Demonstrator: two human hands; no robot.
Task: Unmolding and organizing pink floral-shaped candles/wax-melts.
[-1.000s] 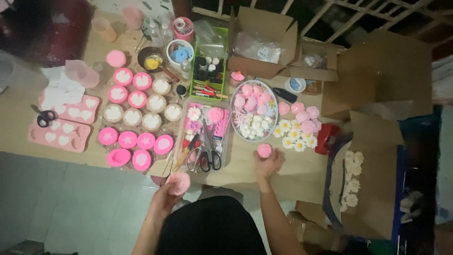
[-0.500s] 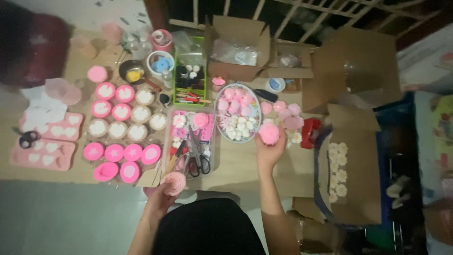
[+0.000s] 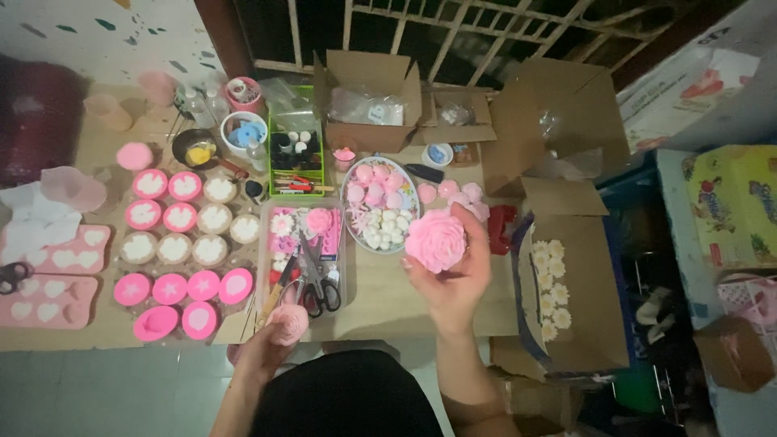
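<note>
From my remote seat I saw the right hand (image 3: 455, 279) raised above the worktop (image 3: 388, 303), fingers curled around a pink rose-shaped piece (image 3: 435, 240) held face up to the camera. The left hand (image 3: 263, 352) sat at the near edge, closed around a smaller pink rose piece (image 3: 287, 324).

Behind the big rose lay an oval plate (image 3: 350, 212) of pink and white flower pieces. Left of it stood a clear rectangular tray (image 3: 267, 267) with scissors (image 3: 317, 287), then rows of round pink moulds (image 3: 182, 287).

At the back stood an open brown cardboard box (image 3: 368, 101) holding a clear bag, and beside it a green crate (image 3: 293, 166) of small bottles. To the right an open carton (image 3: 571, 283) held white daisy shapes (image 3: 550, 287). Farther right lay a yellow printed package (image 3: 732, 206), its lettering too small to tell.
</note>
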